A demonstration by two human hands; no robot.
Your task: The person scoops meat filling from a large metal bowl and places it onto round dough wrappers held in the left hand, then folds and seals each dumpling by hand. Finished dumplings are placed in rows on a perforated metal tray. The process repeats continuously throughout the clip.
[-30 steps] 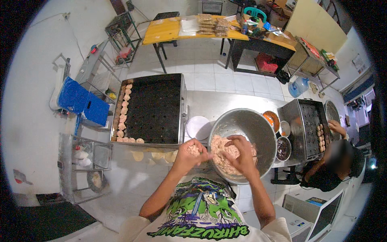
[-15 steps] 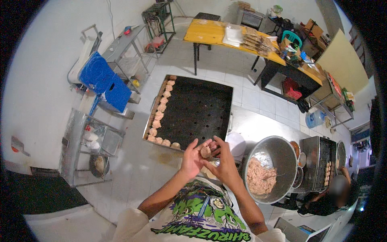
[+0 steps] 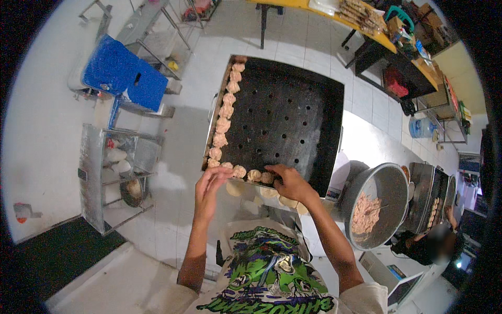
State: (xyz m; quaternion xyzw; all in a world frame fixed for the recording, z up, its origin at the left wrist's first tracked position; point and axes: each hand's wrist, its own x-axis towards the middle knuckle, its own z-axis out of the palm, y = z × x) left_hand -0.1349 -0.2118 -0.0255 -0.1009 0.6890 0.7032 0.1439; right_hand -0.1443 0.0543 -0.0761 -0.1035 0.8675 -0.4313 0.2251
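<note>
A square dark steamer tray (image 3: 277,115) with a perforated bottom lies in front of me. Pink meat dumplings (image 3: 223,125) line its left side, and several more run along the near edge. My right hand (image 3: 291,183) is at that near edge, with thumb and index finger around a dumpling (image 3: 267,178) at the row's right end. By the near left corner is my left hand (image 3: 209,184), its fingers stretched out over the rim beside the dumplings and holding nothing that I can see. Round pale dough wrappers (image 3: 269,192) lie just below the tray, partly behind my right hand.
To the right stands a large metal bowl (image 3: 389,225) of pink minced filling (image 3: 366,213) with a thin utensil in it. Beyond it, a co-worker (image 3: 418,246) reaches to another tray (image 3: 421,183) with dumplings. A yellow table (image 3: 293,3) is at the back; metal shelving (image 3: 99,172) stands left.
The dumpling held between my hands has been brought down to the tray's near edge. My hands have moved apart, the left one to the corner. The view has shifted, so the tray appears higher.
</note>
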